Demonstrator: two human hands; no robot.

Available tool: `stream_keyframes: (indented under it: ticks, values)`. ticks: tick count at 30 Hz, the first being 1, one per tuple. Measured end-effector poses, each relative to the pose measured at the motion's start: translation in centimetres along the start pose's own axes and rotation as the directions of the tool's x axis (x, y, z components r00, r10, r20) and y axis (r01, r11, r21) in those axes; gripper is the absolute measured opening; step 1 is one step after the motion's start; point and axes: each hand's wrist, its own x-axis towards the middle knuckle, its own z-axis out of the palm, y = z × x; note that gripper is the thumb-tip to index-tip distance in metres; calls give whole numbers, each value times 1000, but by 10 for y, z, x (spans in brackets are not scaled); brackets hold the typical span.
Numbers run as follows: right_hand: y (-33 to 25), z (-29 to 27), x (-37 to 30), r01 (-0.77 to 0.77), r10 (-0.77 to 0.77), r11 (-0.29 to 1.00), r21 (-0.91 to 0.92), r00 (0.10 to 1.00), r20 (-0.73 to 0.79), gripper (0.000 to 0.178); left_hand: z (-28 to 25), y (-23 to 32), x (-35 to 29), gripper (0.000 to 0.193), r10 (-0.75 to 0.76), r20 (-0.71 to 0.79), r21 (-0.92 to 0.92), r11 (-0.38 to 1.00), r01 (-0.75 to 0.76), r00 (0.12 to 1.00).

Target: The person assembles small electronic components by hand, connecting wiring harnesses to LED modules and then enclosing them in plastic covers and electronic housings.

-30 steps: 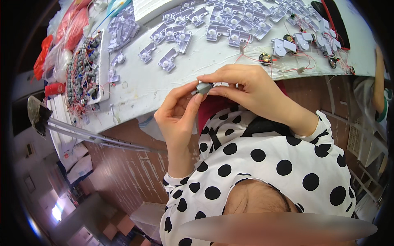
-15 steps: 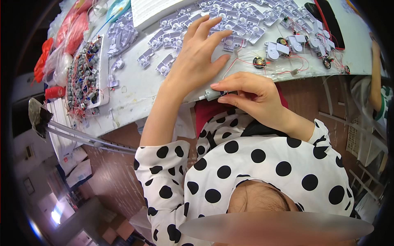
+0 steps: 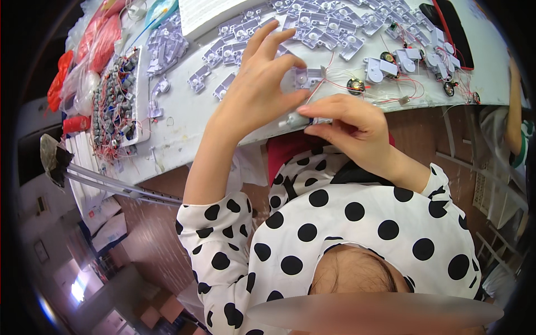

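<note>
My left hand [image 3: 254, 86] reaches over the front of the table, its thumb and index finger closed about a pale lilac plastic housing [image 3: 304, 79]. Its other fingers stretch out above more of these housings. Close by, at the table's front edge, my right hand [image 3: 354, 123] pinches a small motor [image 3: 290, 120] with a pale end pointing left; my fingers hide much of it. Thin red and white wires [image 3: 317, 89] run up from near the right fingertips toward the housing.
Many loose housings [image 3: 312, 36] cover the back of the table. To the right lie wired round speakers [image 3: 355, 85], white assembled units [image 3: 381, 69] and a black tray with a red rim [image 3: 453, 33]. A foam tray of small motors [image 3: 114, 100] stands left. Another person's arm [image 3: 512, 106] shows far right.
My left hand has drawn nearer and a little left, bringing a housing from the pile's front edge with it. My right hand has shifted slightly right with the motor still pinched.
</note>
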Motion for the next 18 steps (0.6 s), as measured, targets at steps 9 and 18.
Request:
stream_keyframes:
  ticks: [9,18]
  values:
    - [20,16,12,-41,20,989,-141,989,-148,26,-23,-6,-79,39,-221,-98,-7,975,221,970]
    - [27,34,36,85,-57,916,-392,995,82,22,-17,-11,-106,42,-280,-183,-123,958,260,943]
